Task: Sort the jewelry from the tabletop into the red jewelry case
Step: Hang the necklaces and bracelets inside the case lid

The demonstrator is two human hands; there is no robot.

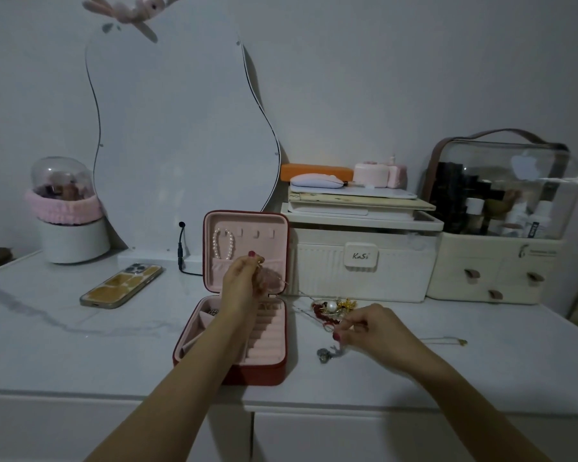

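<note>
Left hand (242,281) raised over the open case (247,305), forearm stretched diagonally across the tray, fingers curled and pinching something small and thin up against the pink lid lining; too fine and blurred to name. Right hand (364,328) low over the bench (80,345), wrist bent inward, fingertips pinched on a thin chain at the near edge of the jewelry pile (334,310). Red nails on both hands. Just below the right fingers, a greyish silver piece (326,354) lying on the bench. Pile itself just right of the case: red beads, a pearl, gold bits, tangled together. Farther right, well apart, a gold necklace (447,341) lying alone. Inside the standing lid, a pearl bracelet (223,243) hung on the leftmost hook; in the tray, ring rolls on the right, compartments on the left, one holding a dark item. Left of the case, a phone (122,285) face down. Behind, a wavy mirror (181,145), a cream drawer box (361,261) and a clear-lidded cosmetics organizer (501,228).
</note>
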